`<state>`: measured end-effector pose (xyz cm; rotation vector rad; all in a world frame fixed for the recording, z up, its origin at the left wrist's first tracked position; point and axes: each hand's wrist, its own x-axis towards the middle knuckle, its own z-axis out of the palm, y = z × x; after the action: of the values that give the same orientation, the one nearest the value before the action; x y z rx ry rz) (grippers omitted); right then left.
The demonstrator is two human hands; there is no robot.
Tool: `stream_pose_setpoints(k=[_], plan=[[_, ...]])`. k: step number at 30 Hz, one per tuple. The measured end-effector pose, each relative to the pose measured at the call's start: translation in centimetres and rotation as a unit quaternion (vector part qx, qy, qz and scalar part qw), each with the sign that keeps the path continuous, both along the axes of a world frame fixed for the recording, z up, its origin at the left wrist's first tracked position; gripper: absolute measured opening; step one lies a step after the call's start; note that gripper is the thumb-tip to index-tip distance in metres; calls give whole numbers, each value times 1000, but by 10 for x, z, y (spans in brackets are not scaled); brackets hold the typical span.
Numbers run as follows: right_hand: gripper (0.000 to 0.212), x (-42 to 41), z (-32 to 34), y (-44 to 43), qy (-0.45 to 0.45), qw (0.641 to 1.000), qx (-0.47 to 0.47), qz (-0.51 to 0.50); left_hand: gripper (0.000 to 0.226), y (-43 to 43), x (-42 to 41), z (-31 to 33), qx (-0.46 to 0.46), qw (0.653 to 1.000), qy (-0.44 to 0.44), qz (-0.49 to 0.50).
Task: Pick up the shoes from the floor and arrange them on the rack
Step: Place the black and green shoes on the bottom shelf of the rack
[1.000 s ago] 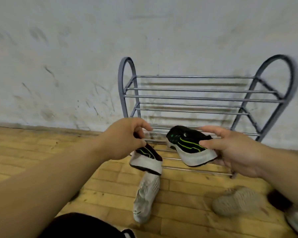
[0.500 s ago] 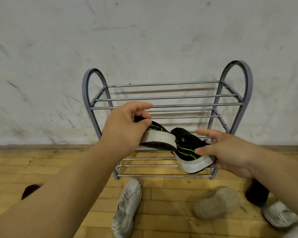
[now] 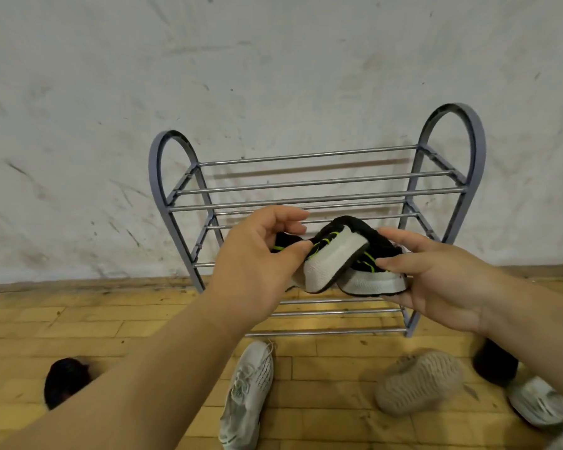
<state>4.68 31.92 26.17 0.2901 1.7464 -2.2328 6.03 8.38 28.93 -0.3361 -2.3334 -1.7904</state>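
In front of me a scuffed white wall (image 3: 273,76) fills the upper half of the view, meeting a yellow wooden floor (image 3: 78,323) below. Against the wall stands a grey metal rack (image 3: 306,183) with arched end frames and three tiers of bare rods. My left hand (image 3: 257,264) is closed around one black shoe (image 3: 333,259) with green stripes and a white sole, thumb pinched against its upper, the sole tilted up toward me. My right hand (image 3: 436,280) cradles the second black shoe (image 3: 374,279) from below and the side, fingers curled along its heel end, sole roughly level. The two shoes touch and overlap between my hands, held in the air in front of the rack's middle tier.

On the floor just before the rack lies a white sneaker (image 3: 247,394), toe toward me. To its right a beige shoe (image 3: 418,381) lies with its ribbed sole showing. Farther right, partly behind my forearm, I see another white shoe (image 3: 540,405).
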Motion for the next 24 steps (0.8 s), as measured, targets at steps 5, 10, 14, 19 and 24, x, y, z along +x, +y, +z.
stream_pose_setpoints(k=[5,10,14,19,24], plan=[[55,2,10,-4,34,999,6,-2,41,9,12,-4,7,998,-31,-47],[57,7,12,-6,48,998,25,-15,37,11,17,-3,64,994,-65,-53],[59,10,11,-7,51,998,17,-17,71,11,21,-8,-45,997,-24,-53],[58,13,8,-4,57,998,24,2,58,12,19,-11,-64,997,-10,-34],[60,13,1,10,36,997,49,45,50,-6,13,-10,-89,993,-51,-52]])
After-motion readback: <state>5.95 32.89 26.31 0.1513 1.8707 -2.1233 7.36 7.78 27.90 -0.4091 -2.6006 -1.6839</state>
